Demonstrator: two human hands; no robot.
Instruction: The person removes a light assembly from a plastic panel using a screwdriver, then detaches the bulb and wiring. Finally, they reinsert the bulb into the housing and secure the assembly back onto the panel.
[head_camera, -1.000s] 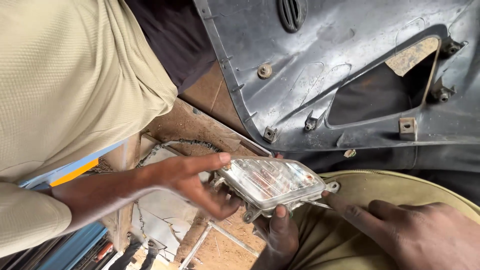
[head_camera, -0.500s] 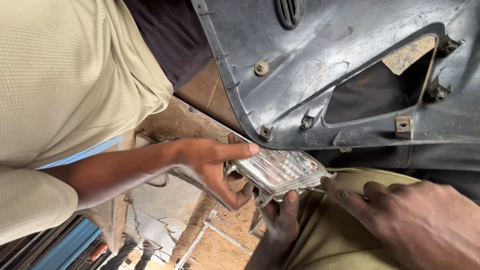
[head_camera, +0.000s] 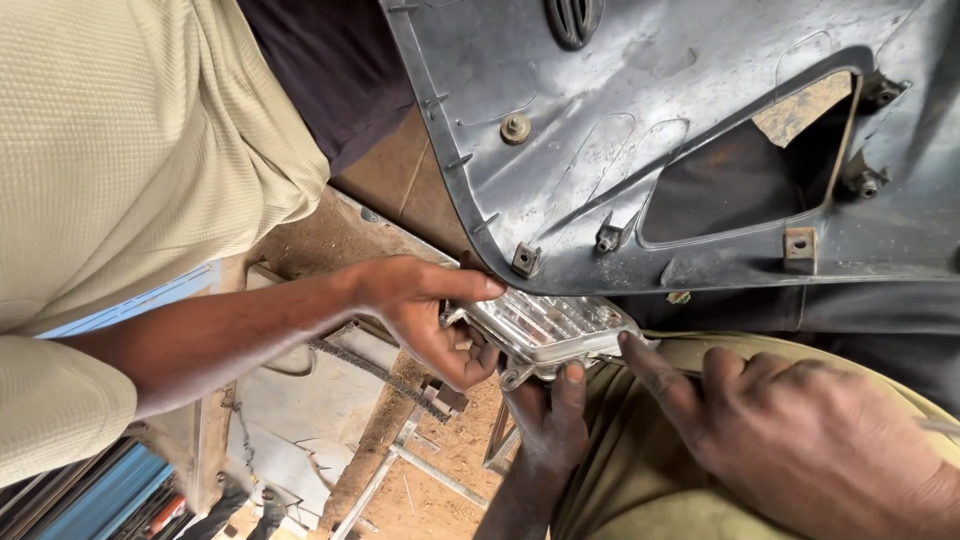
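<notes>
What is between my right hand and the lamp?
Nothing visible. Your right hand rests on the trouser leg, its forefinger tip at the right end of the lamp. Your left hand holds the lamp from below; another person's hand grips its left end.

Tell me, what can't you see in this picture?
- Head view: clear lamp unit, underside covered by the left hand and a co-worker's hand.
- Head view: grey panel, cut off by the top and right edges.
- Head view: right hand, wrist cut off at the bottom corner.
</notes>
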